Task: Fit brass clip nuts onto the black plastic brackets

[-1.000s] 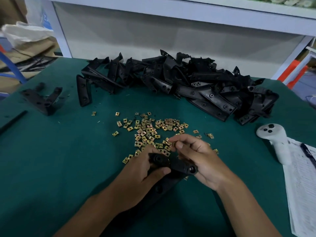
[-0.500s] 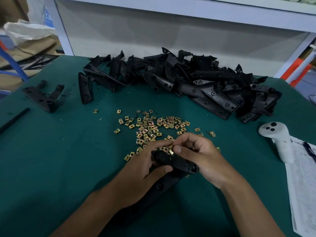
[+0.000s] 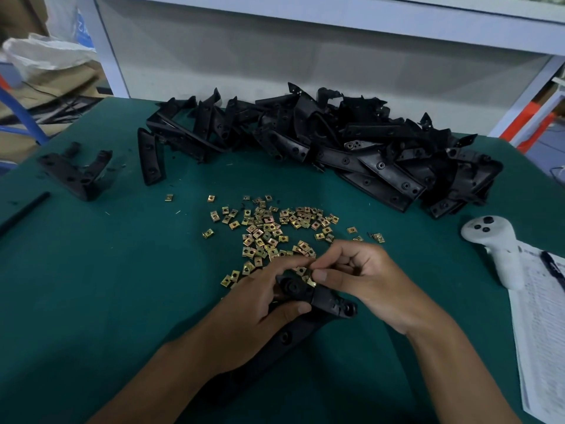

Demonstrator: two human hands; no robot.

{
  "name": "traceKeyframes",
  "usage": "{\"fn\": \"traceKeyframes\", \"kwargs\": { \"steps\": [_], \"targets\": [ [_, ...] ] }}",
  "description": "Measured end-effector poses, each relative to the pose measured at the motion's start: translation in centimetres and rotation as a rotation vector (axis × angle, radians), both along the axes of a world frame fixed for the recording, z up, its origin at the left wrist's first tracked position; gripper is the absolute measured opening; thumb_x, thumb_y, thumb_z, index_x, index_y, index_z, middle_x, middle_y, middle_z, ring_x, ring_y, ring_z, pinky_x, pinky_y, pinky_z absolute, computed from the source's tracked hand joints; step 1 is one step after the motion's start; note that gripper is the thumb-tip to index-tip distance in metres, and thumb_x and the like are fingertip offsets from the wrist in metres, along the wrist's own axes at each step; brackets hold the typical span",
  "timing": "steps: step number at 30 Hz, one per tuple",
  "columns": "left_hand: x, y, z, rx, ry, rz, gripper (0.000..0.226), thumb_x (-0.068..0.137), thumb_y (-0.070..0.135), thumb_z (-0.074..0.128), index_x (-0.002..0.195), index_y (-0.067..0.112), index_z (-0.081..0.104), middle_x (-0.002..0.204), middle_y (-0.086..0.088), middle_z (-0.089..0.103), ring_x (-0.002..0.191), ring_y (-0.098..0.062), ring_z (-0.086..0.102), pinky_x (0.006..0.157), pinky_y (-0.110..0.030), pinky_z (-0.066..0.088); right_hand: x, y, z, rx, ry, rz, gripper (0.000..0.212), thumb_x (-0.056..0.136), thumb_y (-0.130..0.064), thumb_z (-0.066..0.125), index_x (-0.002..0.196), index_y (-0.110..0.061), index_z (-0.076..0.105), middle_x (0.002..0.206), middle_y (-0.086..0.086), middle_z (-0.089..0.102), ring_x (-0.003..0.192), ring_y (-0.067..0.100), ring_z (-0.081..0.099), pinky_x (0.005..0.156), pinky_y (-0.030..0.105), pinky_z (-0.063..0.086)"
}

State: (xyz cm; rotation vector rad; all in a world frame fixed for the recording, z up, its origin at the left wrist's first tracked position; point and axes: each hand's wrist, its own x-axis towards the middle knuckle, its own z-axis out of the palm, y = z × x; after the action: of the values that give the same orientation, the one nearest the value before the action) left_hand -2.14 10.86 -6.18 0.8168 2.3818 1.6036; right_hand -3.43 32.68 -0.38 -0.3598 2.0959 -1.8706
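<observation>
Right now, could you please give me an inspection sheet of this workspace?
Surface: green mat, scattered black specks at left.
Job's things: brass nuts loose mid-mat; bracket pile at the back; held bracket; one nut at its end.
Clutter: white controller, paper with pen at right; lone bracket and black rod at left.
Grippers: left hand grips the held bracket; right hand pinches the nut.
Cables: dark cords off the mat's far left.
Surroundings: white frame, grey panel, white bag, cardboard.
</observation>
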Motion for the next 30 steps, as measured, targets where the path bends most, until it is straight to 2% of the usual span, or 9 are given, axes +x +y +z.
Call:
{"fn": "traceKeyframes", "kwargs": {
  "steps": [5,9,12,14,19,21,24,27,30],
  "targets": [
    [-0.2,-0.1,-0.5,-0.032,-0.008,0.016,0.055,0.092,0.071,0.053,0.141,0.058,0.034,0.112,-0.002,0.071,0.095,-0.030,0.070,0.086,-0.053,0.056,0.2,-0.4,0.0,0.007,0.023,0.000,0.003,0.082,-0.023,0.075,0.083,-0.021,0.075,0.079,-0.006,0.072,0.074,0.006,0.064,0.066,0.016,0.050],
    [-0.2,-0.1,0.0,-0.003,0.019,0.012,0.048,0.095,0.062,0.055,0.139,0.058,0.036,0.122,0.021,0.068,0.110,-0.003,0.066,0.094,-0.026,0.051,0.3,-0.8,-0.1,0.002,0.050,-0.005,0.003,0.083,-0.021,0.074,0.082,-0.018,0.074,0.075,-0.009,0.070,0.068,0.003,0.062,0.061,0.014,0.048],
    [-0.2,0.1,0.3,0.001,0.034,0.021,0.044,0.096,0.059,0.054,0.137,0.057,0.039,0.126,0.027,0.064,0.116,0.002,0.062,0.097,-0.022,0.048,0.3,-0.7,-0.1,0.001,0.050,0.010,0.002,0.083,-0.020,0.074,0.083,-0.018,0.075,0.079,-0.006,0.072,0.072,0.006,0.064,0.064,0.017,0.050],
    [-0.2,0.1,0.6,0.020,0.061,0.044,0.039,0.096,0.053,0.055,0.132,0.063,0.041,0.124,0.032,0.063,0.114,0.007,0.061,0.090,-0.009,0.044,0.4,-0.9,-0.4,0.010,0.042,0.017,0.004,0.083,-0.024,0.076,0.084,-0.020,0.076,0.083,-0.003,0.072,0.076,0.009,0.064,0.066,0.019,0.050],
    [-0.3,0.0,0.9,0.085,0.071,0.126,0.033,0.095,0.046,0.058,0.126,0.055,0.049,0.115,0.026,0.068,0.107,0.001,0.066,0.085,-0.014,0.048,0.4,-1.0,-0.5,0.046,0.054,-0.011,0.020,0.089,-0.043,0.070,0.098,-0.027,0.078,0.100,0.001,0.075,0.094,0.016,0.068,0.078,0.027,0.051],
    [-0.3,-0.1,1.0,0.144,0.069,0.173,0.029,0.094,0.043,0.060,0.122,0.052,0.053,0.110,0.023,0.070,0.102,-0.001,0.068,0.083,-0.014,0.049,0.1,-1.0,-0.9,-0.146,0.008,-0.067,0.019,0.094,-0.029,0.060,0.101,-0.024,0.077,0.105,-0.001,0.073,0.093,0.011,0.065,0.078,0.022,0.050],
    [-0.3,-0.1,1.2,0.176,0.083,0.207,0.023,0.093,0.041,0.061,0.115,0.049,0.057,0.106,0.022,0.069,0.098,-0.001,0.068,0.080,-0.012,0.048,-0.8,-0.9,-1.7,-0.482,-0.157,-0.278,0.039,0.081,0.003,0.040,0.091,-0.017,0.072,0.101,0.004,0.070,0.079,0.012,0.052,0.071,0.026,0.042],
    [-0.2,0.0,1.3,0.188,0.100,0.237,0.023,0.091,0.042,0.063,0.113,0.048,0.060,0.103,0.020,0.070,0.095,-0.003,0.068,0.077,-0.014,0.049,-1.5,-0.4,-2.2,-0.613,-0.274,-0.405,0.053,0.078,0.025,0.028,0.094,-0.010,0.065,0.100,0.010,0.072,0.080,0.014,0.060,0.067,0.025,0.052],
    [-0.3,0.1,1.5,0.249,0.090,0.291,0.022,0.086,0.043,0.067,0.108,0.049,0.065,0.098,0.017,0.072,0.089,-0.005,0.069,0.074,-0.014,0.050,-1.8,-0.2,-2.2,-0.696,-0.307,-0.414,0.051,0.086,0.029,0.030,0.106,-0.004,0.062,0.107,0.016,0.072,0.091,0.018,0.070,0.072,0.025,0.058]
  ]
}}
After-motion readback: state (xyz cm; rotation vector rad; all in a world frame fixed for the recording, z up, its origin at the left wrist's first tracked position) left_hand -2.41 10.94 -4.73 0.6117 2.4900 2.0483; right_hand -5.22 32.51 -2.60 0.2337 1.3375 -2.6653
